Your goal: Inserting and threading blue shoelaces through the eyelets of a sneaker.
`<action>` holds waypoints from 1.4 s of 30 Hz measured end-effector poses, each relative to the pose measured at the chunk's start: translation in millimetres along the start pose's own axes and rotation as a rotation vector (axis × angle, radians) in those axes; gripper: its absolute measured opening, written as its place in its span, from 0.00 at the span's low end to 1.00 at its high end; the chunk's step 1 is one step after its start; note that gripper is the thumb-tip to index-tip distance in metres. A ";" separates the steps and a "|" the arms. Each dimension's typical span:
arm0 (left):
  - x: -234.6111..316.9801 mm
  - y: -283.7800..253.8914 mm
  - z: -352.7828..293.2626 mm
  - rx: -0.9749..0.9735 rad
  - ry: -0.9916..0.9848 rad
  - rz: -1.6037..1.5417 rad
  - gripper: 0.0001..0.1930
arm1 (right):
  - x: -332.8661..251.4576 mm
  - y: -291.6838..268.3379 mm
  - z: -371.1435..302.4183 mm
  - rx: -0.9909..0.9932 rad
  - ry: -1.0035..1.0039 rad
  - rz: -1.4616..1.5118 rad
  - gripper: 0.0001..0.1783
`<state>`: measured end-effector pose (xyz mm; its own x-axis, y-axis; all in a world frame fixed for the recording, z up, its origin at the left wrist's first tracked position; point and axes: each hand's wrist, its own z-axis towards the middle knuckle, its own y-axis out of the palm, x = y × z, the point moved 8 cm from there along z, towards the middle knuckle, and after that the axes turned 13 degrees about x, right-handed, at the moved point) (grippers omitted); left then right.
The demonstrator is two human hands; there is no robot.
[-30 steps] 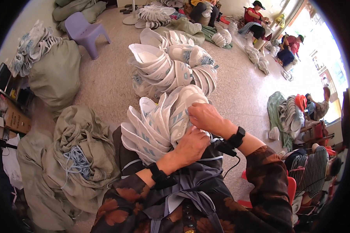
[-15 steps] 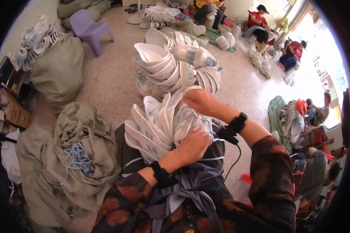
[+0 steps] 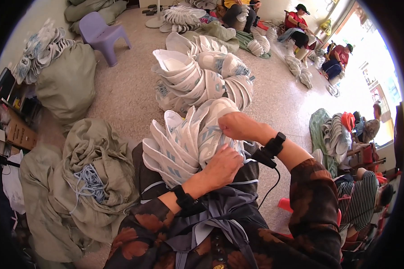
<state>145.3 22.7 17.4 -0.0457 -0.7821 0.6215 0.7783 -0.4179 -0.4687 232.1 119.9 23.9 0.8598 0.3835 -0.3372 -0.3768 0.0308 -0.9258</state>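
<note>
A stack of white shoe uppers (image 3: pixel 173 150) with light-blue trim lies across my lap, fanned out to the left. My left hand (image 3: pixel 223 167) is closed at the near end of the rightmost upper (image 3: pixel 206 134), its fingers curled against it. Just above, my right hand (image 3: pixel 243 127) is closed over the right side of the same upper, back of the hand up. Whatever thin thing its fingertips pinch is hidden. Both wrists wear black bands.
More stacked uppers (image 3: pixel 197 78) stand on the floor ahead. To my left, light-blue laces (image 3: pixel 90 183) lie on an olive cloth sack (image 3: pixel 107 148). A purple chair (image 3: pixel 104 36) stands at far left. A red stool (image 3: pixel 285 205) is at my right. Several people sit farther off.
My right hand has moved slightly down and right, closer to my left hand. The left hand stays almost in place on the upper.
</note>
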 end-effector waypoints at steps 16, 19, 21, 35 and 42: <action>-3.2 4.8 -0.5 -0.086 -0.011 0.022 0.05 | -24.3 -15.1 33.5 0.001 0.388 0.819 0.06; -3.1 4.5 2.2 -0.059 -0.006 0.041 0.05 | -7.2 -24.1 35.9 0.242 0.017 0.273 0.08; -6.8 -0.1 1.8 -0.035 -0.047 -0.069 0.04 | 12.8 -25.5 19.6 0.268 0.098 0.146 0.10; 112.8 -24.4 -22.9 -0.736 -0.856 -1.576 0.15 | 49.1 -14.9 -43.4 0.398 0.291 0.176 0.25; 90.3 -21.3 -27.3 -0.620 -0.859 -1.293 0.16 | 22.2 -43.9 -65.7 0.613 0.202 0.132 0.11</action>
<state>107.5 -51.6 66.3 0.0798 0.5770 0.8129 0.1464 -0.8134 0.5630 290.4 66.4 45.8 0.8182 0.2408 -0.5220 -0.5601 0.5384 -0.6296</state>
